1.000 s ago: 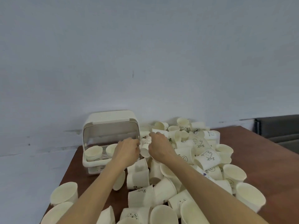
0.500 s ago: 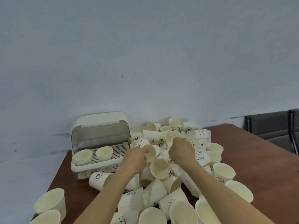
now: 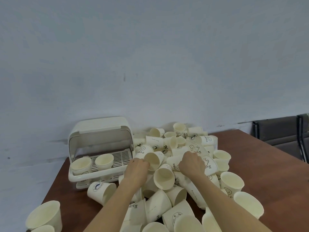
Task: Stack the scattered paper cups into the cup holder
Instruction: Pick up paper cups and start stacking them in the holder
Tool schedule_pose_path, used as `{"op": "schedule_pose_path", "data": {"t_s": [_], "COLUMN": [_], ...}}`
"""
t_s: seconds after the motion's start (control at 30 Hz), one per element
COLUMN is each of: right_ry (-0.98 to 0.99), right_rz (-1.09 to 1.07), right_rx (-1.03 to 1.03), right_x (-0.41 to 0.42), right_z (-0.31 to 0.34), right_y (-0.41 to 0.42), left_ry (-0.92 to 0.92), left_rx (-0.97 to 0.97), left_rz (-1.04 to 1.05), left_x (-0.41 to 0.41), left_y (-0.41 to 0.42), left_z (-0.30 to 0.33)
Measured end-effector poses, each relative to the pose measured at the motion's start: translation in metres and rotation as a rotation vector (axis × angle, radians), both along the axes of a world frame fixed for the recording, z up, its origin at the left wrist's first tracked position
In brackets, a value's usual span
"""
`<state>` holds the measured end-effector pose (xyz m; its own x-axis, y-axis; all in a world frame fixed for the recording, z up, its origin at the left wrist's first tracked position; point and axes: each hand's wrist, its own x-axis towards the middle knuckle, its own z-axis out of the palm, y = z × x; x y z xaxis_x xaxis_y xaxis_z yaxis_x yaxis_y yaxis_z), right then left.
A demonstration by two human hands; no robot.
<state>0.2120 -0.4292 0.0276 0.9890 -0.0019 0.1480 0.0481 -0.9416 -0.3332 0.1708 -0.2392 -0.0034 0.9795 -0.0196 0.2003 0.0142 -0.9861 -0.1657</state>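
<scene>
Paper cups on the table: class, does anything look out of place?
Yes. Most paper cups lie tipped in a heap on the table, while the cup holder contains only two upright cups.

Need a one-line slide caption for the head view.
Both hands dig into the cup pile; two cups stand in the open holder.

My one head camera is looking forward and slightly down from close above the surface [image 3: 260, 158], facing the wall [image 3: 150, 56], my forearms entering from below.
</scene>
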Motion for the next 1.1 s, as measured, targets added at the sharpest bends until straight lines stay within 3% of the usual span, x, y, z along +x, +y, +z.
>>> {"op": "schedule_pose_path", "data": {"t_s": [0.27, 1.1], "right_ry": [-0.046, -0.334], "right_rz": [0.004, 0.138], "right_rx": [0.076, 0.002], "right_x": [0.002, -0.009], "right_z": [0.007, 0.029], "right_y": [0.007, 0.040], "left_ry": [-0.103, -0.538], "left_rx": [-0.044, -0.257], "left_rz": [-0.006, -0.080], "left_x": [0.005, -0.011], "left_y": [-0.001, 0.012], "left_z": [-0.007, 0.046]}}
